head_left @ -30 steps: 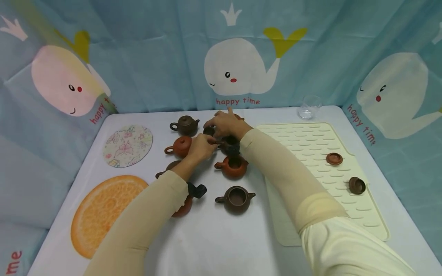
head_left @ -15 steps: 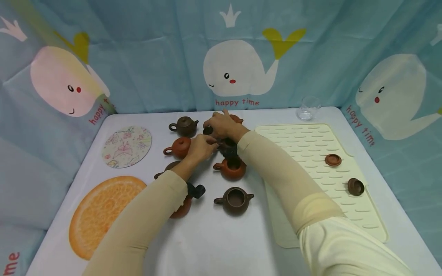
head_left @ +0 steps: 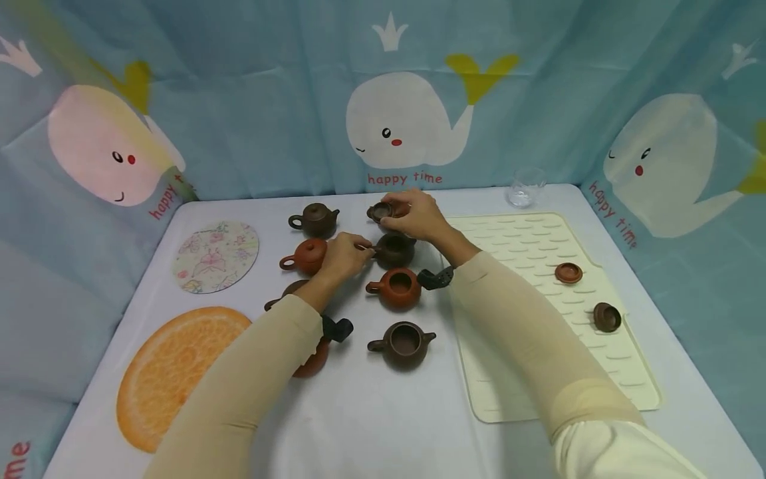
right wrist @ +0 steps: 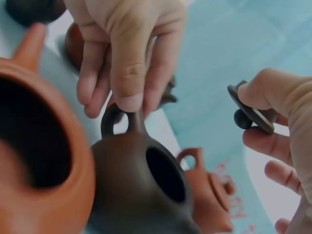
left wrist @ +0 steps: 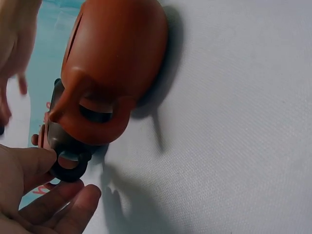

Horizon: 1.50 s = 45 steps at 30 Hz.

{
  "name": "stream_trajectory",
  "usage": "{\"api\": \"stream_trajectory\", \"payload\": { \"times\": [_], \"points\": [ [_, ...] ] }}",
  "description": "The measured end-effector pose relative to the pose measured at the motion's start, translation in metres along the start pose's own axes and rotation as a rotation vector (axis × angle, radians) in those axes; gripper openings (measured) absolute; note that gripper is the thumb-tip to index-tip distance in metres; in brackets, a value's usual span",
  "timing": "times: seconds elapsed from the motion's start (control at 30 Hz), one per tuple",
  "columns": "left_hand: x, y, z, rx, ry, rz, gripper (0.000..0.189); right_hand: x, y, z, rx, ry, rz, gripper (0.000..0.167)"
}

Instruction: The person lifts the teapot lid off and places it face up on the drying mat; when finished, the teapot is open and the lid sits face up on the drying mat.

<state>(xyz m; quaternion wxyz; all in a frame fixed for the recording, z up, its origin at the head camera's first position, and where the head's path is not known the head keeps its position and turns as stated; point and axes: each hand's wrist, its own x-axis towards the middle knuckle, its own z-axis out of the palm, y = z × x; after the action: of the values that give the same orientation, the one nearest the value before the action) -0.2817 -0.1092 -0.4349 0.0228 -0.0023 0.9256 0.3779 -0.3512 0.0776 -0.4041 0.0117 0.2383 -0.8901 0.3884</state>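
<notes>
A dark brown lidless teapot (head_left: 395, 253) stands in the middle column of teapots. My left hand (head_left: 348, 256) pinches its loop handle between thumb and fingers, as the left wrist view also shows. My right hand (head_left: 421, 216) pinches a small dark teapot lid (right wrist: 253, 114) with a round knob. The lid is held up behind the dark teapot, apart from its opening, with the knob angled downward in the right wrist view. A red-clay teapot (head_left: 402, 207) behind is partly hidden by the right hand.
Nearer stand a lidless red-clay teapot (head_left: 399, 289) and a lidless brown teapot (head_left: 405, 346). Several lidded teapots line the left, including a brown teapot (head_left: 314, 221). A cream mat (head_left: 509, 392) bears two lids. A glass cup (head_left: 525, 189) stands behind it; an orange-slice mat (head_left: 179, 372) lies left.
My right hand has moved right and lifted back from the left hand, bringing the lid into clearer view. My left hand keeps its grip on the teapot handle. The head view has shifted slightly.
</notes>
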Motion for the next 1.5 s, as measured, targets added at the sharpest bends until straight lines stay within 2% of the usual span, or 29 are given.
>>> {"api": "stream_trajectory", "payload": {
  "times": [0.27, 0.5, 0.57, 0.67, 0.83, 0.97, 1.1, 1.3, 1.5],
  "points": [
    [0.0, -0.002, 0.004, 0.007, -0.032, -0.016, 0.022, -0.071, 0.027, -0.039, 0.081, 0.166, 0.033, 0.038],
    [-0.001, 0.004, -0.002, 0.006, -0.033, -0.03, 0.022, -0.141, 0.052, -0.078, 0.111, 0.368, 0.1, 0.04],
    [0.0, 0.005, -0.003, 0.0, -0.035, -0.017, 0.023, -0.163, 0.059, -0.09, 0.108, 0.436, 0.145, 0.041],
    [0.0, 0.005, -0.004, 0.001, -0.027, 0.0, 0.022, -0.195, 0.067, -0.102, 0.126, 0.524, 0.261, 0.042],
    [0.003, 0.005, -0.003, 0.004, -0.033, 0.004, 0.022, -0.238, 0.083, -0.108, 0.136, 0.585, 0.482, 0.048],
    [0.003, 0.002, -0.002, 0.0, -0.042, 0.003, 0.022, -0.254, 0.096, -0.103, 0.059, 0.565, 0.608, 0.051],
    [0.003, -0.003, -0.002, 0.003, -0.043, -0.02, 0.022, -0.255, 0.106, -0.096, 0.011, 0.532, 0.663, 0.055],
    [0.005, -0.003, -0.001, -0.007, -0.051, -0.033, 0.022, -0.258, 0.109, -0.092, -0.031, 0.484, 0.69, 0.055],
    [0.005, -0.001, -0.001, -0.014, -0.061, -0.038, 0.022, -0.261, 0.108, -0.09, -0.179, 0.429, 0.68, 0.051]
  ]
}}
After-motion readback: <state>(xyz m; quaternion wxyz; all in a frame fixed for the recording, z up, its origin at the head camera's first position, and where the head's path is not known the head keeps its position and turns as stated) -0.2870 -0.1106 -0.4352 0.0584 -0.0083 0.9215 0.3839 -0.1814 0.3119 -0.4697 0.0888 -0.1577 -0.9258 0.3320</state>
